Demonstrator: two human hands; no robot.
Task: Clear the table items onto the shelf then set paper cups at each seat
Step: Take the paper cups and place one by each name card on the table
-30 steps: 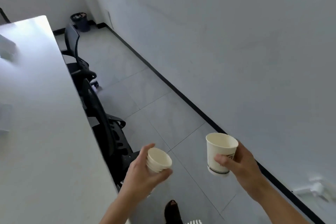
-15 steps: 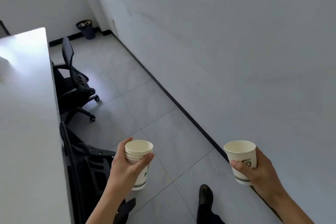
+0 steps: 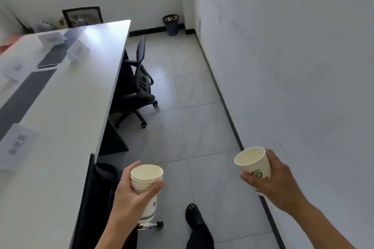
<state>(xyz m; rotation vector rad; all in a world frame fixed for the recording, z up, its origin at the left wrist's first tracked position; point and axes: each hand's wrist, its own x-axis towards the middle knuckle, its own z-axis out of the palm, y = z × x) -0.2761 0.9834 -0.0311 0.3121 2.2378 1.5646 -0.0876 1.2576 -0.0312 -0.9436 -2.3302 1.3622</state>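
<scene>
the single paper cup (image 3: 254, 164) is held up in the lower right of the frame, mouth tipped a bit toward the camera, well apart from the table. it's gripped by the right hand (image 3: 281, 184): the thumb is laid across the near side by the green logo, and the other fingers are curled round the far side, mostly hidden. at lower centre a stack of paper cups (image 3: 146, 176) is clasped in the left hand (image 3: 127, 200), with the thumb pressed across the front just under the nested rims and the fingers wrapped round the left side. how many cups are in it can't be told for sure.

so the cup-setting half of the task seems to be the step in hand, judging by one cup being held apart from the stack. no cup is seen on the table (image 3: 81, 97) filling the left of the frame, only folded name cards (image 3: 19, 145) and a dark strip. whether the shelf part got finished can't be told.

next move, as a guess: the single cup needs to be carried left, past the near chair (image 3: 89, 198) at lower left, and set upright by a card. a second chair (image 3: 141, 87) is tucked in at centre frame, so another seat is probably to be served there.
</scene>
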